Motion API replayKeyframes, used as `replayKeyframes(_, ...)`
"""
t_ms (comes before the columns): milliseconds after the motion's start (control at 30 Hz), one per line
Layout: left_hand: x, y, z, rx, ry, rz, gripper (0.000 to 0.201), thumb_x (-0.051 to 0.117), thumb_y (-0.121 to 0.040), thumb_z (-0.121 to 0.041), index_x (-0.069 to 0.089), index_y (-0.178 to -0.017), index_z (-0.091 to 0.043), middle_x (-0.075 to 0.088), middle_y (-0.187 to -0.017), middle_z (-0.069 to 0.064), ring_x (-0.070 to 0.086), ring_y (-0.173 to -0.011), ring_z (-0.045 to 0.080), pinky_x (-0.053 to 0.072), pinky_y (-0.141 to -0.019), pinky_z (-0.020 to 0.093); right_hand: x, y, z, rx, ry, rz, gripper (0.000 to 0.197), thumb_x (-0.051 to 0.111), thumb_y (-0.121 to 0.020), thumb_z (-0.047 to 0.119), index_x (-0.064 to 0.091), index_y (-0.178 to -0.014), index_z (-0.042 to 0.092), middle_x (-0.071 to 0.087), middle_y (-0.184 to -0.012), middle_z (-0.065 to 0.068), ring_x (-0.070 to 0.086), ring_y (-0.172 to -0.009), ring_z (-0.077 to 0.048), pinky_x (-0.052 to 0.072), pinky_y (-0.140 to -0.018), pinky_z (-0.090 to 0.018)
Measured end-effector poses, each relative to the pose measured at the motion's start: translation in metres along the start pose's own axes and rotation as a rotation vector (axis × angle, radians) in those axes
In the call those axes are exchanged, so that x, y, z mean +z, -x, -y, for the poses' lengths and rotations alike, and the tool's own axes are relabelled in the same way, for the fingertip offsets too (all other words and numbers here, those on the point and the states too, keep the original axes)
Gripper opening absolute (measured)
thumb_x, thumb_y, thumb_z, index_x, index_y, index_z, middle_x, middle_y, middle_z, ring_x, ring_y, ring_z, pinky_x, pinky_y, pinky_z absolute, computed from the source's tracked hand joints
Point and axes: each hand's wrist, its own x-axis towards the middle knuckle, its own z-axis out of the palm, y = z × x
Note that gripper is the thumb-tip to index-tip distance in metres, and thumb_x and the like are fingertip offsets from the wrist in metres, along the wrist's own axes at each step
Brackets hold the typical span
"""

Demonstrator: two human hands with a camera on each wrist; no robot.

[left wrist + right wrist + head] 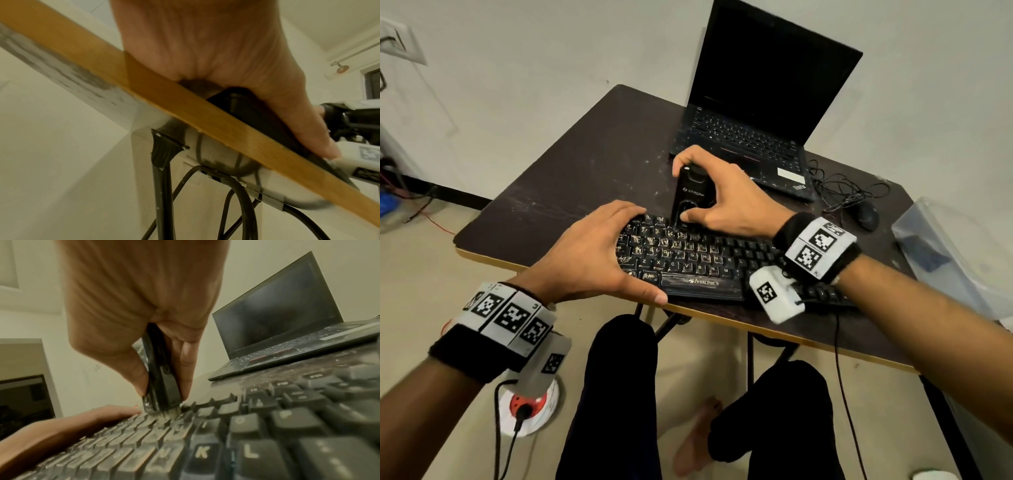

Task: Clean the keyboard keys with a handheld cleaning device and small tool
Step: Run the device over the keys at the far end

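A dusty black keyboard (698, 260) lies along the front edge of the dark table (571, 164). My left hand (602, 246) grips its left end, fingers over the top corner and thumb against the front rim; in the left wrist view the palm (205, 48) lies over the keyboard (257, 113). My right hand (719, 202) holds a black handheld cleaning device (690, 195) upright, pinched between thumb and fingers. In the right wrist view the device (162, 374) has its brush tip (166, 414) down on the upper key rows (226, 443). No separate small tool shows.
An open black laptop (756, 113) stands behind the keyboard. A mouse (866, 214) and tangled cable (842, 192) lie at the right, beside a clear plastic container (948, 246). A power strip (530, 404) lies on the floor by my knees.
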Motion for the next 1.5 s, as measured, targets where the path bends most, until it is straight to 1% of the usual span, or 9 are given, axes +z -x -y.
replayKeyframes(133,0.001,0.001,0.001,0.014,0.017,-0.008,0.142,0.072,-0.034,-0.101,0.036,-0.153,-0.033,0.041,-0.145,-0.024,0.044,-0.130,0.004,0.041,-0.116,0.043,-0.017,0.029,-0.012,0.083,0.048,-0.001,0.054,0.085,-0.085,0.007,0.050,-0.123,0.023,0.071,-0.087,-0.002,0.067,-0.061,-0.019,0.055,-0.056,-0.032)
replayKeyframes(200,0.002,0.001,0.001,0.014,0.005,-0.003,0.141,0.071,-0.034,-0.102,0.036,-0.153,-0.036,0.040,-0.146,-0.025,0.043,-0.133,0.004,0.041,-0.117,0.047,-0.018,0.038,-0.012,0.079,0.081,0.004,0.053,0.086,-0.085,0.010,0.050,-0.122,0.024,0.070,-0.086,-0.005,0.060,-0.056,-0.024,0.048,-0.053,-0.026)
replayKeyframes(433,0.000,0.000,0.000,0.008,0.023,-0.020,0.141,0.073,-0.033,-0.100,0.038,-0.152,-0.032,0.042,-0.140,-0.024,0.045,-0.126,0.003,0.041,-0.114,0.039,-0.011,0.028,-0.009,0.094,0.047,-0.045,0.054,0.085,-0.085,0.010,0.051,-0.124,0.023,0.070,-0.094,-0.003,0.060,-0.059,-0.011,0.048,-0.058,-0.022)
replayKeyframes(533,0.001,0.001,0.000,0.003,0.024,-0.013,0.141,0.072,-0.033,-0.101,0.037,-0.152,-0.033,0.041,-0.141,-0.025,0.045,-0.127,0.003,0.041,-0.115,0.042,-0.014,0.049,-0.016,0.140,-0.006,-0.032,0.055,0.085,-0.086,0.009,0.050,-0.125,0.027,0.069,-0.107,-0.002,0.073,-0.077,-0.017,0.061,-0.061,-0.032)
replayKeyframes(633,0.002,0.000,-0.001,0.012,0.014,-0.011,0.141,0.073,-0.034,-0.101,0.037,-0.152,-0.033,0.042,-0.142,-0.024,0.046,-0.128,0.004,0.042,-0.115,0.044,-0.013,0.047,-0.015,0.169,-0.006,-0.125,0.056,0.085,-0.086,0.010,0.050,-0.126,0.027,0.070,-0.099,-0.003,0.069,-0.065,-0.011,0.060,-0.060,-0.034)
replayKeyframes(900,0.002,0.000,0.000,0.022,0.008,-0.015,0.140,0.069,-0.034,-0.103,0.039,-0.150,-0.033,0.043,-0.141,-0.024,0.046,-0.126,0.004,0.043,-0.114,0.044,-0.007,0.047,-0.002,0.183,-0.002,-0.149,0.056,0.085,-0.085,0.009,0.050,-0.124,0.029,0.073,-0.097,-0.003,0.074,-0.068,-0.021,0.063,-0.065,-0.048)
replayKeyframes(1000,0.002,-0.001,0.002,0.016,0.007,-0.014,0.139,0.068,-0.034,-0.104,0.039,-0.150,-0.033,0.043,-0.142,-0.023,0.046,-0.126,0.004,0.043,-0.114,0.045,0.005,0.057,0.008,0.105,0.001,-0.092,0.057,0.084,-0.084,0.009,0.049,-0.123,0.033,0.072,-0.096,0.000,0.074,-0.073,-0.020,0.063,-0.063,-0.041)
replayKeyframes(1367,0.004,0.001,0.000,0.036,0.006,-0.036,0.136,0.070,-0.036,-0.103,0.042,-0.149,-0.032,0.045,-0.141,-0.023,0.047,-0.127,0.005,0.045,-0.113,0.047,0.007,0.049,0.008,0.252,-0.012,-0.217,0.056,0.085,-0.085,0.011,0.049,-0.123,0.033,0.070,-0.099,0.004,0.076,-0.082,-0.023,0.065,-0.068,-0.039)
replayKeyframes(1500,0.004,0.000,0.000,0.031,0.011,-0.040,0.136,0.070,-0.036,-0.103,0.042,-0.148,-0.032,0.045,-0.140,-0.022,0.047,-0.127,0.005,0.045,-0.113,0.047,0.017,0.047,0.020,0.173,0.001,-0.173,0.056,0.083,-0.084,0.012,0.049,-0.121,0.034,0.073,-0.091,0.001,0.073,-0.067,-0.017,0.062,-0.061,-0.032)
